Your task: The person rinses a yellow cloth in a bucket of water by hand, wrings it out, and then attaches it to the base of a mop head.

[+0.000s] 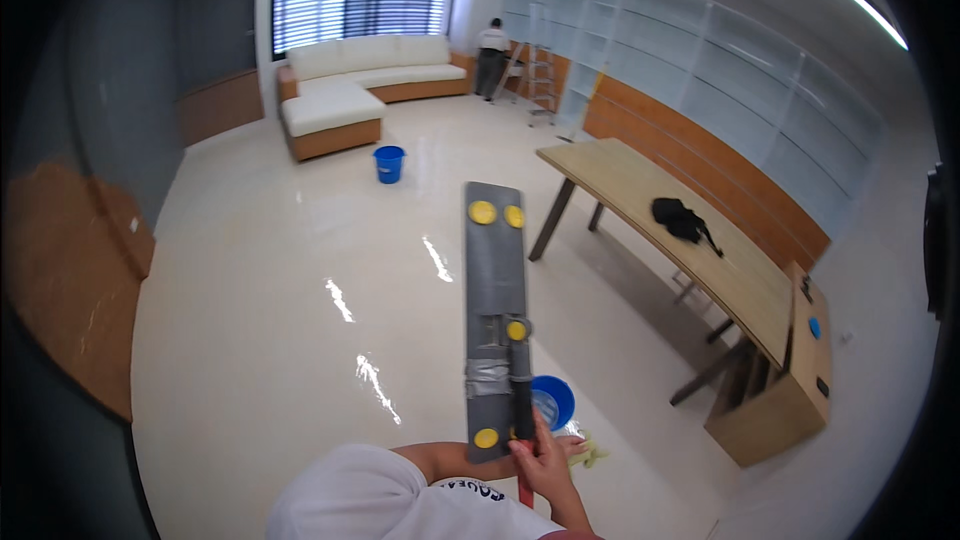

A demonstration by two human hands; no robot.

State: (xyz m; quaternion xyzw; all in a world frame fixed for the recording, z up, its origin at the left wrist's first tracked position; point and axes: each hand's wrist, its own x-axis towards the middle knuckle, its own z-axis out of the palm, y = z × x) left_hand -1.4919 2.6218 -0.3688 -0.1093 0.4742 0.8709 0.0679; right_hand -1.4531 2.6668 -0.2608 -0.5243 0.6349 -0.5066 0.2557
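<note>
A grey flat mop head (495,262) with yellow round buttons and a band of silver tape is raised upright in front of me. My right hand (541,461) is wrapped around the red mop handle (525,491), just below its black joint. Behind the mop, my left arm crosses to the right. At its end my left hand (571,447) grips a yellow-green cloth (592,454); the fingers are small and partly hidden. Just beyond both hands stands a blue bucket (553,399) on the floor, partly covered by the mop, with something pale inside.
A long wooden table (630,180) with a black bag (679,219) on it stands right, beside a low wooden cabinet (772,397). Another blue bucket (389,165) sits on the shiny floor (285,330) near a white sofa (334,109). A person (492,56) stands by a stepladder (540,79).
</note>
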